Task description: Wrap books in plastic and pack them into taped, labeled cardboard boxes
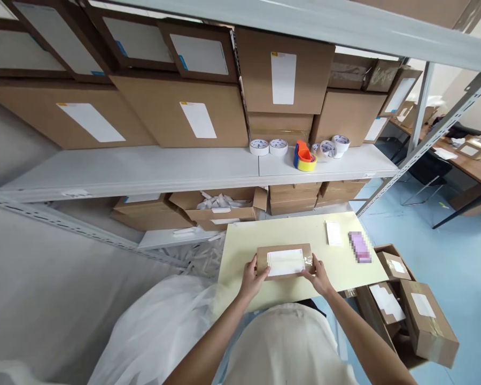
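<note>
Between my two hands is a small brown cardboard box [262, 259] with a white label [285, 262] on its upper face and clear tape at its right end. My left hand [253, 278] grips the box's left end, thumb on the near edge. At the other end my right hand [319, 276] is closed around the corner, its thumb near the label. The box is over the pale yellow table [244, 240]; whether it rests on the surface I cannot tell. Farther right on the table lie a white paper [334, 233] and a blurred purple item [359, 247].
A grey shelf [164, 166] behind the table carries large cartons [200, 112], tape rolls [259, 147] and an orange-and-blue tape dispenser [303, 154]. Several labelled boxes [427, 315] are piled at the table's right. White plastic sheeting [160, 331] bulges at the left.
</note>
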### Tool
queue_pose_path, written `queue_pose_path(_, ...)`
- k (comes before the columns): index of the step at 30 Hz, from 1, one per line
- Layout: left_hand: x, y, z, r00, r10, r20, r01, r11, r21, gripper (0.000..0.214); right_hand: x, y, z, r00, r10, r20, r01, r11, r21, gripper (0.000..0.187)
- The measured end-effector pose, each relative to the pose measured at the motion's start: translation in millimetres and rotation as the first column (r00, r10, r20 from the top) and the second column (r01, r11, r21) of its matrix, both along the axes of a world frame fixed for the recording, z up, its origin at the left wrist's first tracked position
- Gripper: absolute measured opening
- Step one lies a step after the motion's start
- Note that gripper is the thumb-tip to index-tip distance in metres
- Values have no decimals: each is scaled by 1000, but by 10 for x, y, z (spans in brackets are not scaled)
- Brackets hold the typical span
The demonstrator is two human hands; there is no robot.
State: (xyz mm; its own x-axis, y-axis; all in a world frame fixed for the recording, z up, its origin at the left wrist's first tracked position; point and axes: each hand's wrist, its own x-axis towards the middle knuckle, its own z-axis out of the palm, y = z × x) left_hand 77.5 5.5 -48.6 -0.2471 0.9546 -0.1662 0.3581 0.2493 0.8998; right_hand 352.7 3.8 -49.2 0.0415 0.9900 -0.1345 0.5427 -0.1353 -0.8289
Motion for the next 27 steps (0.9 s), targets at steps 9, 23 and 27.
queue_pose_path(9, 159, -63, -74, 894, -118, -432, 212, 961, 178, 71, -19, -153, 2, 930, 179, 322, -228, 966, 119, 100)
queue_pose_path(23, 362, -32, 208, 672, -393, -627, 504, 864, -2, 91, -4, 39, 125, 713, 394, 580, -453, 890, -48, 113)
queue_pose_path(27, 383, -35, 330, 671, -372, -641, 460, 887, -34, 77, 22, 79, 154, 753, 398, 524, -467, 884, 0, 110)
